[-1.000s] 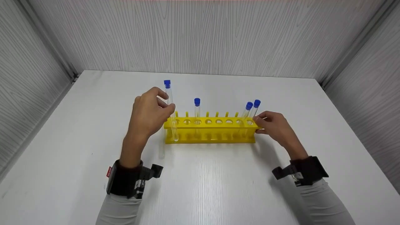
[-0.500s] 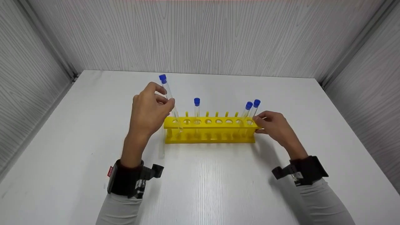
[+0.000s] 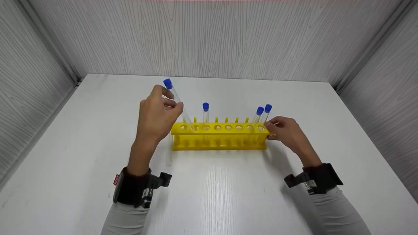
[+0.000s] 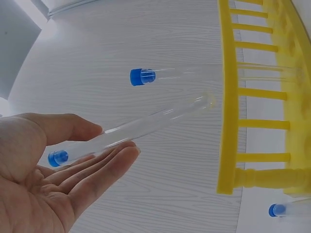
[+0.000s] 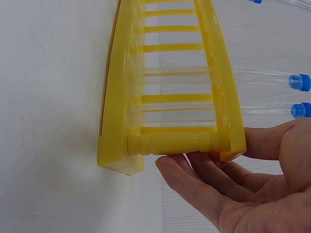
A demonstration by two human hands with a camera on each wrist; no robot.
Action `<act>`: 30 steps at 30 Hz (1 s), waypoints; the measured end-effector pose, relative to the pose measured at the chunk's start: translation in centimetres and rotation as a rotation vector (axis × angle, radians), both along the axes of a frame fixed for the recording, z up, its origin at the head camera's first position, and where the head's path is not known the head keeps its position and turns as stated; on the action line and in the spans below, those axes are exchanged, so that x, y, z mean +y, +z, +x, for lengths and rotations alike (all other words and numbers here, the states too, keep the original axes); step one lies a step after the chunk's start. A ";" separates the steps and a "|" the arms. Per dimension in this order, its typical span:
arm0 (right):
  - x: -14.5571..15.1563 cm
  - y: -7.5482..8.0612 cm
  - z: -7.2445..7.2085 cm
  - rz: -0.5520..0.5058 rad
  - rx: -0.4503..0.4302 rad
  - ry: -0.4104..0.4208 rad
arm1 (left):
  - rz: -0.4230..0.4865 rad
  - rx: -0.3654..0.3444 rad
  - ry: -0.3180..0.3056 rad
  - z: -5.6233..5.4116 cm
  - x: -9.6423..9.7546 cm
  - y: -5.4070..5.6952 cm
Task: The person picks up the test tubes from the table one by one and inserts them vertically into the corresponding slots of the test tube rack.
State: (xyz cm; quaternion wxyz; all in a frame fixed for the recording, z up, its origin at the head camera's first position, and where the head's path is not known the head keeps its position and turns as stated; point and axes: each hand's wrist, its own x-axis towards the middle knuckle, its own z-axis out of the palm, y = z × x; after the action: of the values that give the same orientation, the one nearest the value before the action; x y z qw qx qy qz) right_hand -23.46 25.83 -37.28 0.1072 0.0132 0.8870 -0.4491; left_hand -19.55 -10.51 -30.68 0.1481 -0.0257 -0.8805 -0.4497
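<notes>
My left hand (image 3: 156,114) pinches a clear test tube (image 4: 146,127) with a blue cap between thumb and fingers. The tube leans, its cap up and to the left. In the head view its rounded bottom overlaps the top of the yellow test tube rack (image 3: 219,147) near the second hole from the left; the left wrist view has that end just short of the rack's top plate. At the rack's right end, my right hand (image 3: 287,130) grips the top plate, with thumb above and fingers below.
One capped tube (image 3: 205,114) stands in the rack's left half, and two more capped tubes (image 5: 265,77) sit near its right end. Another tube (image 3: 168,158) lies on the white table by the rack's left end. Grey panels (image 3: 209,39) wall in the table.
The left hand has tilted the test tube: its cap moved left, its bottom rose rightward from the rack's front to its top plate. The right hand and rack have stayed put.
</notes>
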 end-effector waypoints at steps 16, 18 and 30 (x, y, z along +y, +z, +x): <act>0.0 0.3 0.2 -0.002 -0.005 -0.003 | -0.016 0.018 -0.068 0.0 0.9 -0.4; 0.0 0.2 0.2 -0.004 -0.006 -0.004 | -0.020 0.026 -0.079 -0.1 1.1 -0.4; -0.1 0.2 0.0 0.020 -0.010 -0.010 | -0.041 0.004 -0.106 -0.3 1.7 -1.0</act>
State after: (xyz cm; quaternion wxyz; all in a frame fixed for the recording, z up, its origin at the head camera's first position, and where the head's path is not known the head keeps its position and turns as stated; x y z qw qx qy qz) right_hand -23.42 25.78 -37.10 0.1090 0.0210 0.8908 -0.4406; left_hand -19.85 -8.81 -31.71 0.1251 -0.0764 -0.8866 -0.4387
